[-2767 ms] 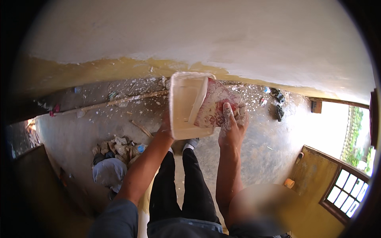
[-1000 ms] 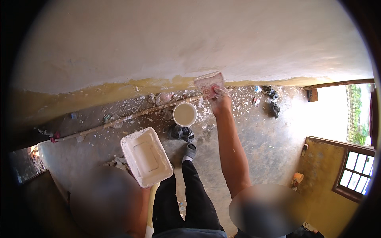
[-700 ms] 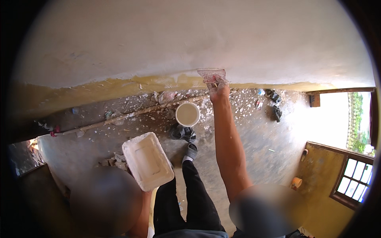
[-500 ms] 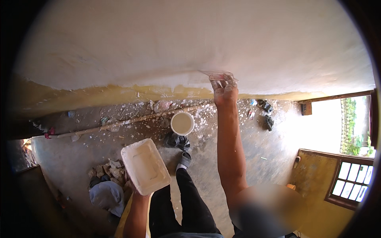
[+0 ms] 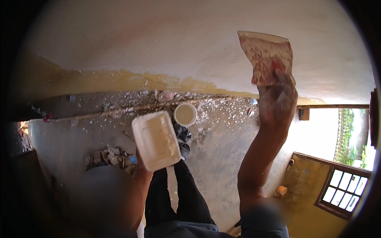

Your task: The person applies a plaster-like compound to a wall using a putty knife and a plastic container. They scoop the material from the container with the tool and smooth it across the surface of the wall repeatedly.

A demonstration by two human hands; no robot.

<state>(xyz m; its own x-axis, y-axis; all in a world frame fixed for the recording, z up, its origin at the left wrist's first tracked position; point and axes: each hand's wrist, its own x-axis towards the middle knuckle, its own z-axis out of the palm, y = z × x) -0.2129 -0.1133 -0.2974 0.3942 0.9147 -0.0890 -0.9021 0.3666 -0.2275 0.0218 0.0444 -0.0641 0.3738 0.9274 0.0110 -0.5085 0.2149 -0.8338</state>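
My right hand [image 5: 279, 99] is closed around a red putty spreader [image 5: 264, 55] crusted with pale filler. The spreader's broad blade points up, in front of the wall [image 5: 158, 35]; whether it touches the wall I cannot tell. At lower left, my left hand [image 5: 142, 166] grips a white rectangular tub [image 5: 136, 133] from its near left side, with most of its fingers hidden. Cream putty coats the inside of the tub and lies thicker along its right side. The wall is covered in smooth whitish filler above a ragged yellow strip [image 5: 119, 78] at its foot.
A round white bucket [image 5: 195, 115] stands by the wall, next to a black plastic bag [image 5: 182, 133] near my foot. A long pole [image 5: 107, 113] lies among white flecks along the wall. Rubble [image 5: 113, 157] is heaped at left. A bright doorway and barred window [image 5: 345, 188] are at right.
My right hand has lifted from the wall's lower part, moving up and right, and the spreader's flat side now shows. The tub has shifted up and slightly right.
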